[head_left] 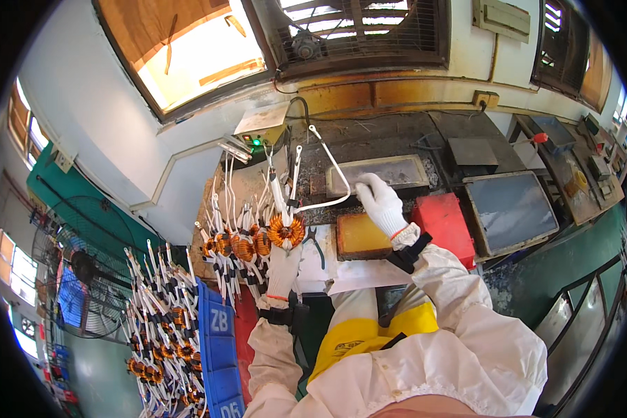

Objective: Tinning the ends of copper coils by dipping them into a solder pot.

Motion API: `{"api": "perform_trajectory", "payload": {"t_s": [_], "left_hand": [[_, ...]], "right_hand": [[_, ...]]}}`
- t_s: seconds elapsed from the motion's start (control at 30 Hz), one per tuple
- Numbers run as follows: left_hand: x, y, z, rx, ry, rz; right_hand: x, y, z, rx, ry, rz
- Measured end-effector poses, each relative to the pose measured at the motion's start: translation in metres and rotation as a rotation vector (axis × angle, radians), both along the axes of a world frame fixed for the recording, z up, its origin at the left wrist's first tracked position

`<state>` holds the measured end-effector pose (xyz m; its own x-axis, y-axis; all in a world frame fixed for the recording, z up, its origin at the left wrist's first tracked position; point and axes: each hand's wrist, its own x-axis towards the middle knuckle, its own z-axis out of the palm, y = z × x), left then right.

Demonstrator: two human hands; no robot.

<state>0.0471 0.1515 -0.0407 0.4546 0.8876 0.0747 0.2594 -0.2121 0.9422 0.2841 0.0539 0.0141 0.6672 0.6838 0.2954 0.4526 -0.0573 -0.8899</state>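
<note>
My left hand (283,273), in a white glove, is closed around the underside of a toroidal coil (285,231) wound in orange copper wire. White sleeved leads rise from the coil; one long lead (334,167) bends out to the right and then upward. At that bend, my gloved right hand (382,207) has its fingers curled together. Whether they grip the lead or something small I cannot make out. Just beyond them lies a shallow rectangular metal pot (386,173) with a greyish surface. Several similar coils (242,245) stand bunched left of my left hand.
Pliers (315,245) lie beside a yellow-brown block (364,235) in a tray. Right of it are a red box (444,226) and a dark-topped framed tray (512,212). A control box (263,129) with a green light stands behind. Blue crates (219,348) with more coils are at left.
</note>
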Motion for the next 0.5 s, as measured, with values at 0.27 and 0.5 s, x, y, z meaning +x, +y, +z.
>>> {"api": "perform_trajectory", "payload": {"t_s": [0.27, 0.5], "left_hand": [[0.008, -0.002, -0.007, -0.103, 0.011, 0.042], [0.009, -0.002, -0.008, -0.145, 0.064, 0.049]], "right_hand": [[-0.031, 0.056, 0.051, -0.261, -0.858, 0.217], [-0.040, 0.075, 0.041, -0.378, -1.059, 0.238]]}}
